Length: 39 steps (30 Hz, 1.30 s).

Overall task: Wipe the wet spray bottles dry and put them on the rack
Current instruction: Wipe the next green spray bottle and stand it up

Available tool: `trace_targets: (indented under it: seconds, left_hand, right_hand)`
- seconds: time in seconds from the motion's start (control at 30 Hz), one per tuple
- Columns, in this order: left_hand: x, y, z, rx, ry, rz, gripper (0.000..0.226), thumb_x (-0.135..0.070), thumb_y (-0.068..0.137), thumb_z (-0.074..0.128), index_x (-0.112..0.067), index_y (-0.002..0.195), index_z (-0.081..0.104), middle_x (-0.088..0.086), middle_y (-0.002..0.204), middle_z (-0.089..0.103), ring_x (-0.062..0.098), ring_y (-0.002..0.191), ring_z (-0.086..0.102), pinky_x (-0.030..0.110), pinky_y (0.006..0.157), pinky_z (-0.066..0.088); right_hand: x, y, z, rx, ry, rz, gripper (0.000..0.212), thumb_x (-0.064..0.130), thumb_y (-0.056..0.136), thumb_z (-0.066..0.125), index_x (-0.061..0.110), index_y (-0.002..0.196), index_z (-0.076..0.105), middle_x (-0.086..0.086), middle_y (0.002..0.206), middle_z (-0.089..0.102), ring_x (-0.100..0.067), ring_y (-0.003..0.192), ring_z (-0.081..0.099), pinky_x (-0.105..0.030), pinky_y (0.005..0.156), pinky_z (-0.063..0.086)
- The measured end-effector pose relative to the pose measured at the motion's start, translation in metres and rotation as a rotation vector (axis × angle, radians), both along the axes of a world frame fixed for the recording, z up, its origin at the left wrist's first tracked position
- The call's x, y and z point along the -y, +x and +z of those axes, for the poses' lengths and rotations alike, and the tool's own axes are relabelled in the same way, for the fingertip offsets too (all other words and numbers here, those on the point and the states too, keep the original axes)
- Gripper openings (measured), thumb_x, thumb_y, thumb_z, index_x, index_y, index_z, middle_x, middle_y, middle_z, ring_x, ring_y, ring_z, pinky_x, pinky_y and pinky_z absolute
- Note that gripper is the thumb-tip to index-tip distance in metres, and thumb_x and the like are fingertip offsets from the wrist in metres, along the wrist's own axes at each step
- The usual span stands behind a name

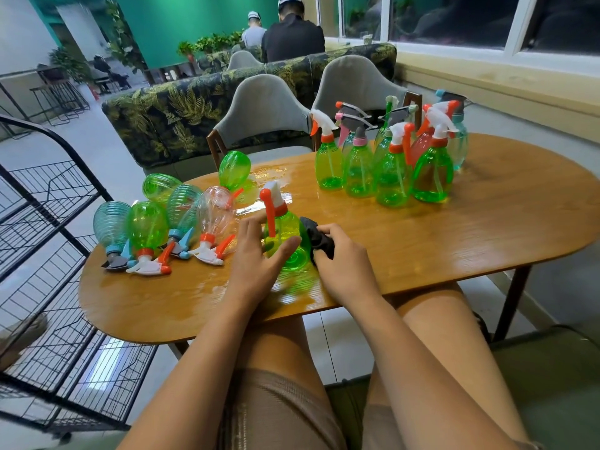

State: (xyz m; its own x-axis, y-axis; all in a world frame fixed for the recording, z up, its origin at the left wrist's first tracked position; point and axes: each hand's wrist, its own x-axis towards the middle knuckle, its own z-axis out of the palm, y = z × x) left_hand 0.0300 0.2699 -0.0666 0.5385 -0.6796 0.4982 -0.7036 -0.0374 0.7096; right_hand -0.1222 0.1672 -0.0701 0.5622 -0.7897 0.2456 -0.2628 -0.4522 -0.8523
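Your left hand (256, 254) is wrapping round the green spray bottle (282, 235), thumb across its front, holding it upright near the close edge of the surface (454, 241). Your right hand (341, 254) is clutching a dark cloth (316, 237) and pressing it against the bottle's right side.

Here is the risk: going by the task, that plastic is likely wet and slick, and you are rubbing from one side only. If the left grip is loosening, the bottle could be sliding out toward your lap, with the near edge close by.

Just beside your left hand the lying bottles (146, 228) are resting on rounded sides, triggers pointing your way, close to the left rim. A sweeping forearm could be sending one rolling off.

Beyond the bottle a wet patch (269, 172) is shining on the wood, so anything set down there is picking up water. Farther right the standing bottles (389, 164) are crowding together, and one knock could be toppling several.

For room, the near right stretch of the surface is showing only wood, well apart from both groups. The rack (48, 254) is waiting off the left end, so I judge the carry is needing to rise over the lying bottles.
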Motion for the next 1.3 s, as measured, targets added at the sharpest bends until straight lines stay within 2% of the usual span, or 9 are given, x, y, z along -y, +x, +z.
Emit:
trace_targets:
  seconds: [0.2, 0.33, 0.47, 0.6, 0.73, 0.83, 1.0, 1.13, 1.3]
  left_hand:
    - [0.001, 0.001, 0.001, 0.051, 0.003, 0.023, 0.054, -0.058, 0.092, 0.073, -0.046, 0.137, 0.046, -0.005, 0.128, 0.058, -0.001, 0.114, 0.056, 0.002, 0.082, 0.041]
    - [-0.001, -0.004, 0.005, 0.030, -0.007, 0.010, 0.057, -0.057, 0.093, 0.069, -0.054, 0.142, 0.040, -0.031, 0.128, 0.055, -0.019, 0.118, 0.052, 0.002, 0.088, 0.041]
    - [0.000, 0.000, -0.002, -0.017, 0.015, 0.009, 0.063, -0.061, 0.094, 0.071, -0.045, 0.148, 0.043, -0.016, 0.134, 0.064, 0.002, 0.120, 0.063, 0.028, 0.094, 0.055]
    - [0.000, 0.004, -0.005, -0.018, 0.015, 0.028, 0.073, -0.066, 0.092, 0.070, -0.042, 0.154, 0.039, -0.011, 0.137, 0.065, 0.009, 0.125, 0.064, 0.044, 0.101, 0.057]
    - [-0.001, 0.000, -0.001, -0.019, -0.007, 0.017, 0.063, -0.066, 0.093, 0.068, -0.071, 0.143, 0.030, -0.011, 0.139, 0.062, 0.009, 0.127, 0.063, 0.041, 0.103, 0.056]
    - [0.000, 0.001, -0.003, -0.054, -0.026, 0.011, 0.058, -0.064, 0.092, 0.070, -0.052, 0.142, 0.043, -0.007, 0.137, 0.061, 0.010, 0.125, 0.063, 0.042, 0.101, 0.059]
    - [0.002, 0.004, -0.004, -0.056, -0.004, 0.004, 0.072, -0.064, 0.085, 0.080, -0.042, 0.143, 0.044, -0.007, 0.137, 0.057, 0.008, 0.121, 0.064, 0.034, 0.096, 0.060]
    - [0.004, 0.006, -0.007, -0.078, 0.001, 0.001, 0.079, -0.054, 0.086, 0.086, -0.033, 0.150, 0.045, -0.008, 0.136, 0.061, 0.008, 0.121, 0.065, 0.035, 0.099, 0.059]
    - [0.004, 0.002, -0.005, -0.069, 0.019, -0.007, 0.076, -0.038, 0.090, 0.084, -0.040, 0.154, 0.043, -0.016, 0.137, 0.064, 0.002, 0.124, 0.064, 0.025, 0.100, 0.055]
  right_hand:
    - [-0.010, -0.004, 0.013, 0.269, -0.118, 0.016, 0.042, 0.016, 0.097, 0.069, 0.026, 0.137, 0.064, 0.008, 0.123, 0.071, -0.004, 0.110, 0.064, -0.027, 0.094, 0.058]
    - [-0.017, -0.007, 0.021, 0.377, -0.230, 0.095, 0.041, 0.016, 0.102, 0.064, 0.023, 0.142, 0.064, 0.009, 0.132, 0.068, -0.004, 0.126, 0.060, -0.027, 0.105, 0.053]
    - [-0.016, -0.003, 0.016, 0.344, -0.255, 0.097, 0.040, 0.016, 0.105, 0.058, 0.024, 0.144, 0.063, 0.010, 0.139, 0.065, -0.005, 0.134, 0.056, -0.036, 0.109, 0.052]
    - [-0.011, 0.001, 0.009, 0.259, -0.203, 0.029, 0.040, 0.016, 0.105, 0.057, 0.027, 0.144, 0.061, 0.008, 0.134, 0.066, -0.008, 0.124, 0.061, -0.033, 0.103, 0.056]
    - [0.000, 0.002, -0.001, 0.063, -0.143, -0.027, 0.042, 0.009, 0.101, 0.060, 0.024, 0.140, 0.062, 0.002, 0.136, 0.067, -0.018, 0.122, 0.063, -0.035, 0.102, 0.055]
    - [0.001, 0.002, -0.004, -0.054, -0.125, -0.024, 0.042, 0.008, 0.100, 0.060, 0.023, 0.140, 0.060, -0.001, 0.137, 0.066, -0.023, 0.122, 0.062, -0.036, 0.098, 0.055]
    - [0.002, 0.004, -0.004, -0.059, -0.131, -0.032, 0.042, 0.012, 0.100, 0.061, 0.024, 0.140, 0.058, -0.001, 0.136, 0.065, -0.024, 0.119, 0.062, -0.038, 0.095, 0.056]
    - [0.000, 0.002, -0.003, 0.019, -0.110, -0.039, 0.038, 0.013, 0.099, 0.064, 0.024, 0.136, 0.063, 0.001, 0.129, 0.069, -0.020, 0.116, 0.064, -0.037, 0.095, 0.057]
    - [-0.011, -0.003, 0.012, 0.333, -0.344, -0.019, 0.036, 0.007, 0.097, 0.069, 0.021, 0.130, 0.069, 0.004, 0.121, 0.071, -0.011, 0.113, 0.065, -0.031, 0.094, 0.058]
